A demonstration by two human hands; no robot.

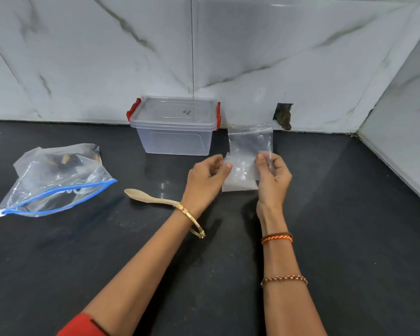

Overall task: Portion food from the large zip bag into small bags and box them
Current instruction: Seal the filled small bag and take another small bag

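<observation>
A small clear zip bag (250, 144) stands upright above the black counter, pinched at its lower part by my left hand (205, 177) on one side and my right hand (273, 175) on the other. More small bags (240, 184) lie flat under it. The large zip bag (56, 180) with a blue zipper lies at the left, holding dark and pale food pieces. A clear plastic box (176, 128) with red clips and its lid on stands at the back by the wall. A wooden spoon (150, 198) lies between the large bag and my left wrist.
The black counter (349, 214) meets a marble-tiled wall at the back and another wall at the right corner. A dark hole (283, 116) is cut in the back tiles to the right of the box.
</observation>
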